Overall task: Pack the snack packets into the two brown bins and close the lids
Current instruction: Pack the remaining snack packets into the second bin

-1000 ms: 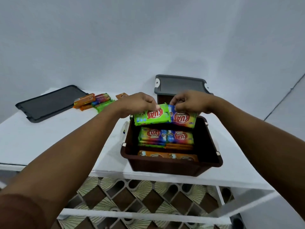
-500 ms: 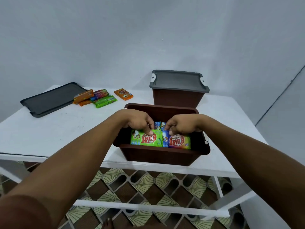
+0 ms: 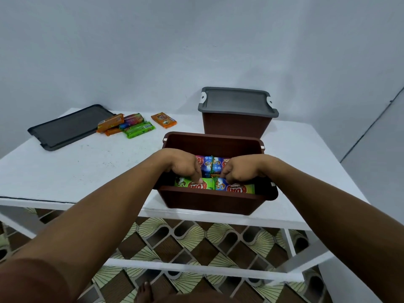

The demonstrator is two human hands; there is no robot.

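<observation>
An open brown bin [image 3: 213,139] stands at the table's front edge with several snack packets inside. Both my hands reach down into it. My left hand [image 3: 185,166] has curled fingers on the top edge of a green packet [image 3: 188,185] that stands against the near wall. Beside it, my right hand [image 3: 239,172] holds a blue and yellow packet [image 3: 237,189] the same way. More packets [image 3: 208,165] lie behind my fingers. A second brown bin [image 3: 236,126] stands at the back with its grey lid [image 3: 237,101] on.
A loose dark grey lid [image 3: 65,126] lies at the table's far left. Next to it sits a small pile of packets [image 3: 127,125], and a single orange packet [image 3: 164,120] lies apart. The white table [image 3: 76,171] ends just in front of the open bin; patterned floor lies below.
Both hands have lowered the green and the blue packet from above the bin down inside it, against the near wall. The camera view has pulled back and up.
</observation>
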